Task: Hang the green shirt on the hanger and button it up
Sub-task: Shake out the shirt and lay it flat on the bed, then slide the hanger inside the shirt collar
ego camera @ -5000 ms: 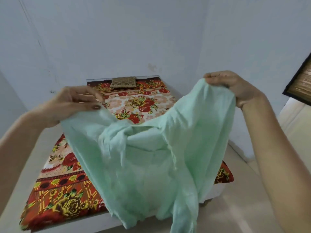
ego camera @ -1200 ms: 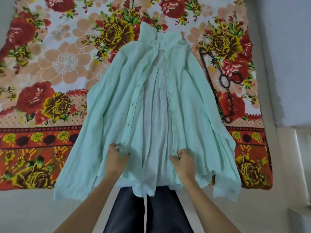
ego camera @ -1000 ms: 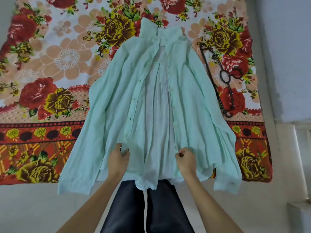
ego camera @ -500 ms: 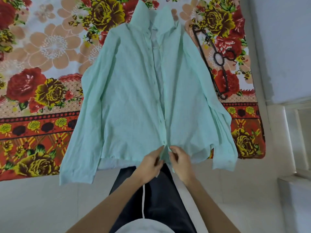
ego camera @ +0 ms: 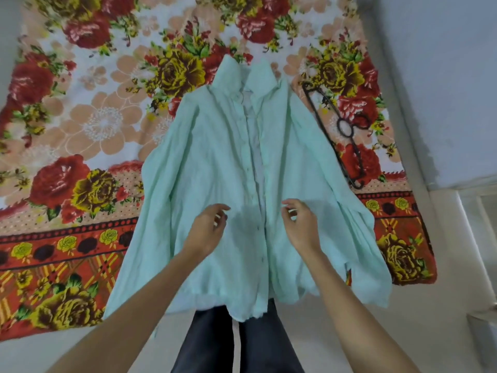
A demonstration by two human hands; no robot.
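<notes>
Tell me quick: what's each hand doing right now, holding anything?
Left hand: open, fingers loosely curled, holding nothing, over the green shirt.
Right hand: open, loosely curled, holding nothing.

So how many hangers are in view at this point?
1. The black hanger lies flat on the floral bedspread, just right of the green shirt and not yet in it. Another could be hidden under the shirt.
</notes>
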